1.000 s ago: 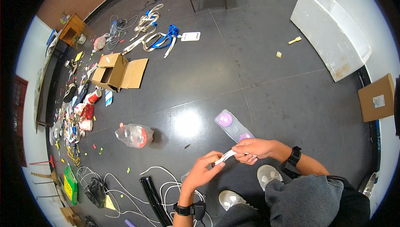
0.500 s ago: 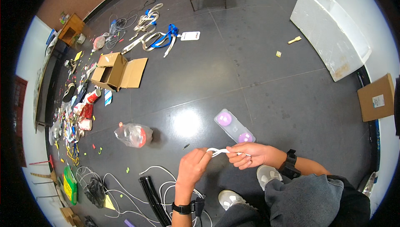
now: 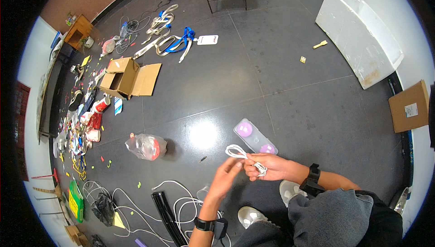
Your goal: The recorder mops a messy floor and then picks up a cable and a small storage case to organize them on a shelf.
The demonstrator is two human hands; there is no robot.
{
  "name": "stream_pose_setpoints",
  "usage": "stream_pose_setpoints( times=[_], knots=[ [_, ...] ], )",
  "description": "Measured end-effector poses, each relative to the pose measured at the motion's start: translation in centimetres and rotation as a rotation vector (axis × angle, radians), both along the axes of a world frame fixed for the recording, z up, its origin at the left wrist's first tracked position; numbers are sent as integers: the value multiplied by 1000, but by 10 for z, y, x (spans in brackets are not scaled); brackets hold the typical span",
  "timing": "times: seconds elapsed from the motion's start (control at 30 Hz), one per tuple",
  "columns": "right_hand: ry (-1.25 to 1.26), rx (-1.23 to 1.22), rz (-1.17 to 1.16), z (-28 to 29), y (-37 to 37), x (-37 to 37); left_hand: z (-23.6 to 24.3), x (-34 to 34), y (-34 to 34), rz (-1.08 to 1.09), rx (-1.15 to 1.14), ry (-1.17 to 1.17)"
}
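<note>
A thin white cable (image 3: 235, 150), gathered into a looped bundle, is pinched in my right hand (image 3: 274, 167). One loop sticks out to the left of the fingers, and the other end of the bundle shows across the palm. My left hand (image 3: 224, 177) is just left of and below the loop, its fingers stretched out and holding nothing that I can see; whether a fingertip touches the cable I cannot tell. Beyond my right hand a clear oblong case (image 3: 255, 139) with two purple round parts lies on the floor.
A clear plastic bag (image 3: 146, 147) with something red inside lies left of my hands. Black strips (image 3: 166, 215) and loose white cables (image 3: 181, 205) spread at lower left. An open cardboard box (image 3: 124, 77) stands near scattered litter; a white foam box (image 3: 358, 38) stands far right.
My left hand has let go of the white cable and moved slightly down with its fingers opened. The cable now forms a wider loop and stays in my right hand.
</note>
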State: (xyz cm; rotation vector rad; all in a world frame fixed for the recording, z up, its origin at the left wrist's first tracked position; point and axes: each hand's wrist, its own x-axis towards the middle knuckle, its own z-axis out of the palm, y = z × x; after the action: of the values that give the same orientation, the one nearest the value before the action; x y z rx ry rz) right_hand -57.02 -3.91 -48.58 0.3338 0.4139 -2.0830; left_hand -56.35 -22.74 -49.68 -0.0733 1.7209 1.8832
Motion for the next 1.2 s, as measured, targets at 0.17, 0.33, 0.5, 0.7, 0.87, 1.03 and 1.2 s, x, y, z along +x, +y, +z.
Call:
stream_pose_setpoints(
  times=[0.17,0.33,0.5,0.7,0.87,1.03,1.2],
  knots=[
    [-22,-224,33,-24,-2,9,16,8,31,86,379,-258],
    [70,-15,76,-27,-7,16,-2,18,29,142,342,-236],
    [253,189,115,-33,-12,18,2,18,31,264,345,-273],
    [690,579,289,-38,-11,16,-10,15,27,401,318,-242],
    [1199,1412,11,-41,30,-17,-20,12,14,528,340,-176],
    [1410,1849,-18,-42,39,-19,-34,22,17,483,359,-355],
    [1370,1964,177,-55,24,-1,-47,30,23,449,308,-415]
  ],
)
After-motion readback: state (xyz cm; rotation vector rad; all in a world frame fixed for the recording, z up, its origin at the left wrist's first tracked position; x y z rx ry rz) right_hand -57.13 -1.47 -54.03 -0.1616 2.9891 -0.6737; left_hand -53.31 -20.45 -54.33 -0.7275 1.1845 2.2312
